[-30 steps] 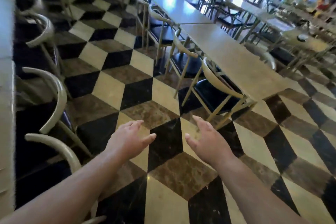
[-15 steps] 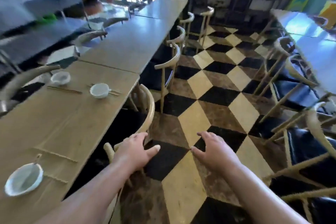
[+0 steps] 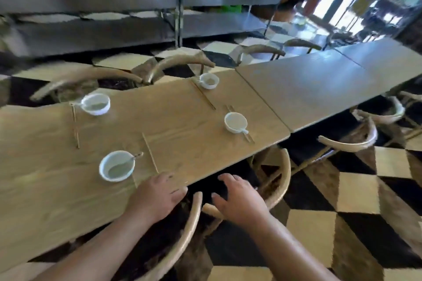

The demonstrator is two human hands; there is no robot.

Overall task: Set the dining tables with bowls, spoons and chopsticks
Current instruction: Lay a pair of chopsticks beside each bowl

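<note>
A long wooden dining table carries several white bowls, each with a spoon and chopsticks beside it. The nearest bowl sits left of my hands, with chopsticks to its right. Other bowls stand at the right, far left and far side. My left hand hovers open over the table's near edge, holding nothing. My right hand is open and empty above a chair beside the table.
Curved wooden chairs stand along both sides of the table, one right under my hands. A second bare table adjoins on the right. Steel shelving runs behind. The checkered floor lies to the right.
The view has swung left from the aisle floor onto the set table. Both hands stay open and empty and now reach over the table's near edge and a chair.
</note>
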